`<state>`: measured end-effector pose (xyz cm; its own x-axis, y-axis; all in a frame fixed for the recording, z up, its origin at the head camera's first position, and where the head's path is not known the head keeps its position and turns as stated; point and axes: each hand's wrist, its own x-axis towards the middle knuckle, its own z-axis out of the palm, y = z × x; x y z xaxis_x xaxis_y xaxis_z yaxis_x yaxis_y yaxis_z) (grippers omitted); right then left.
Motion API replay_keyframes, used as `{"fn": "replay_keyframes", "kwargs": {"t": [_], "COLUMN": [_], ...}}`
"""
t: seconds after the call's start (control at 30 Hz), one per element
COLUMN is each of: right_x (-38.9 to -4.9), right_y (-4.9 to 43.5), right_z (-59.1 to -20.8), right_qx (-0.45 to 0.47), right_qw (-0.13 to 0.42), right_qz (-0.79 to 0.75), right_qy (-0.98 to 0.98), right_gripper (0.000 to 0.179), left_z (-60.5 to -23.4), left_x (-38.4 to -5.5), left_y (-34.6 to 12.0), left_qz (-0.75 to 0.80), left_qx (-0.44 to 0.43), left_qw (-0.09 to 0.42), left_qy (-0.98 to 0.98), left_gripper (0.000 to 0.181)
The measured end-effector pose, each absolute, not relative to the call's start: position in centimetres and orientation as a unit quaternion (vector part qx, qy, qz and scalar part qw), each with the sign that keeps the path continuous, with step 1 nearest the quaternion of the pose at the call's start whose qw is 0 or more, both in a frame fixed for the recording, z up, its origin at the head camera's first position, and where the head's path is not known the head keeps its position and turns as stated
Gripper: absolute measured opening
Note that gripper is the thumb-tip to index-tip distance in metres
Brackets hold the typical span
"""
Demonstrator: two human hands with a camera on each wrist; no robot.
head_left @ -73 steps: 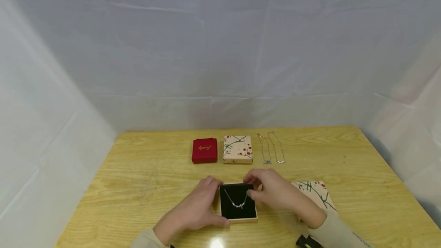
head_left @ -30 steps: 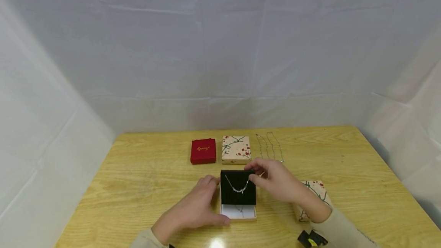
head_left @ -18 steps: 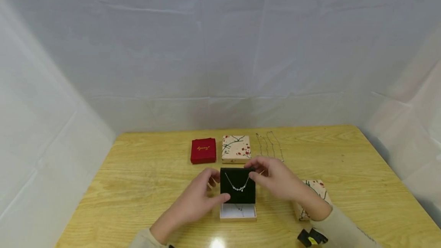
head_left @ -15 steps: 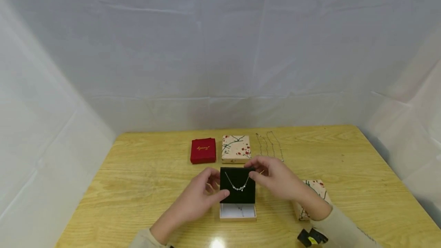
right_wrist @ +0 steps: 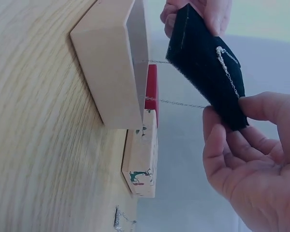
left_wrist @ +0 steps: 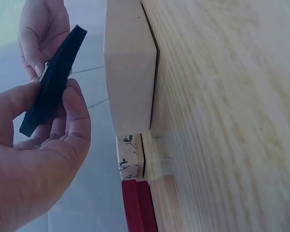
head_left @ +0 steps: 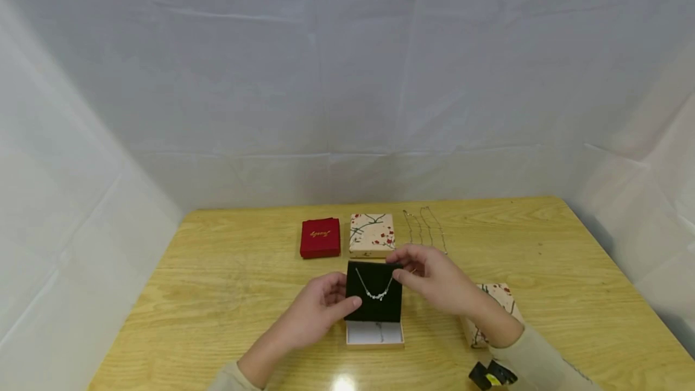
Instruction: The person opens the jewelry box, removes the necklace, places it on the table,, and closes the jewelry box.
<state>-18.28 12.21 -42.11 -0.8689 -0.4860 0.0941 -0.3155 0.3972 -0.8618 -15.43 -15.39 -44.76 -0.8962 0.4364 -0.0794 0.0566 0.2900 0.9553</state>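
Both hands hold a black foam jewelry pad [head_left: 373,314], tilted above the open bottom of a small cream box [head_left: 376,346]. My left hand [head_left: 320,306] pinches the pad's left side, thumb on the face and fingers behind. At the upper right edge, my right hand [head_left: 437,281] grips it likewise. A silver necklace [head_left: 375,296] with small stones drapes across the pad's face. In the right wrist view, two strands of its chain [right_wrist: 176,103] run from behind the pad [right_wrist: 198,58] down into the box [right_wrist: 104,63].
Behind stand a red jewelry box [head_left: 321,238] and a floral-print box [head_left: 372,235]. Two more necklaces [head_left: 426,228] lie at their right, partly behind my right hand. A floral lid [head_left: 496,300] sits under my right forearm on the wooden table [head_left: 228,282].
The pad, earlier lying in the box, was lifted out by my right hand, exposing the white inside and chain. My left hand has left the box's side and taken the pad's left edge.
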Motion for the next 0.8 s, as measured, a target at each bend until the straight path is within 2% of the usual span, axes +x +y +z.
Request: {"fn": "replay_keyframes", "kwargs": {"t": [0.1, 0.27, 0.53, 0.8], "right_x": [-18.2, -17.8, -17.4, -17.2], "right_y": [12.0, 11.6, 10.6, 10.0], "right_z": [-42.3, -42.4, -42.6, -43.2], "right_qx": [-0.246, -0.258, -0.418, -0.475], "right_qw": [0.058, -0.02, -0.216, -0.27], "right_qz": [-0.467, -0.418, -0.269, -0.183], "right_qy": [0.847, 0.871, 0.841, 0.817], "right_gripper": [0.029, 0.041, 0.033, 0.03], "left_z": [-44.8, -44.8, -45.0, -44.9], "left_x": [-15.4, -15.3, -15.4, -15.4], "left_y": [-15.4, -15.4, -15.4, -15.4], "left_qz": [0.586, 0.598, 0.608, 0.635], "left_qx": [0.152, 0.149, 0.153, 0.154], "left_qw": [0.168, 0.168, 0.163, 0.18], "left_qy": [0.778, 0.769, 0.761, 0.736], "left_gripper": [0.032, 0.032, 0.034, 0.037]}}
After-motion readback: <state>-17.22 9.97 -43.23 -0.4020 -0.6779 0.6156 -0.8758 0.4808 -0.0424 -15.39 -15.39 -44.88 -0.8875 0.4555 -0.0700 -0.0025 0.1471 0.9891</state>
